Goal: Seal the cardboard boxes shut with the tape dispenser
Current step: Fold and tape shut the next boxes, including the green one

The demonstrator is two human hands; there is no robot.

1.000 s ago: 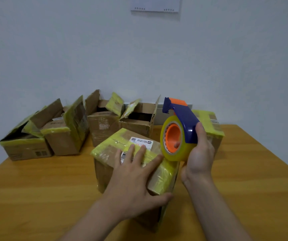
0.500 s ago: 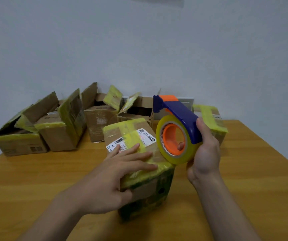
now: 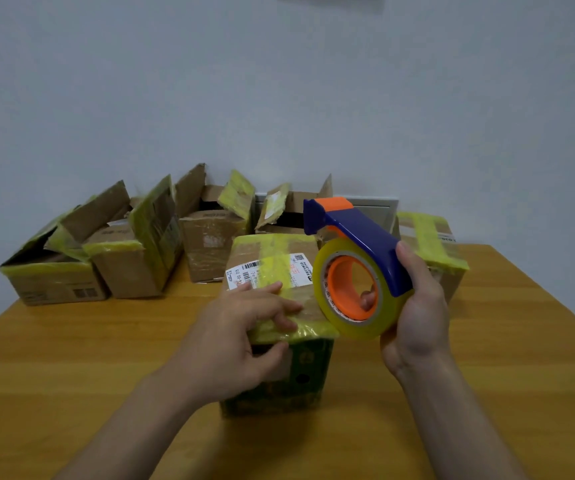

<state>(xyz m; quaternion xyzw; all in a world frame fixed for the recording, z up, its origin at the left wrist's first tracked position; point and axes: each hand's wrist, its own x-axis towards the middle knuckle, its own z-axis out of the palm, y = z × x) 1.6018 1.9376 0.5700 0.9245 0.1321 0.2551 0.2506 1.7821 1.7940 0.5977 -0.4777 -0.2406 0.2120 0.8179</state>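
A closed cardboard box (image 3: 272,258) with yellow tape and a white label stands in the middle of the wooden table (image 3: 71,344). My left hand (image 3: 237,337) grips its near top edge, fingers curled over the lid and thumb on the front face. My right hand (image 3: 417,317) holds a blue and orange tape dispenser (image 3: 355,268) with a yellowish tape roll, just right of the box and touching its near right corner. The dispenser's blade end points up and away.
Several open cardboard boxes (image 3: 133,251) with raised flaps line the back of the table along the white wall. A closed, taped box (image 3: 431,237) stands behind the dispenser at the right. Bare tabletop lies to the left and right of my arms.
The box has turned so that its short end faces me. My left hand went from lying flat on the lid to gripping its near edge. The dispenser came lower, against the box's corner.
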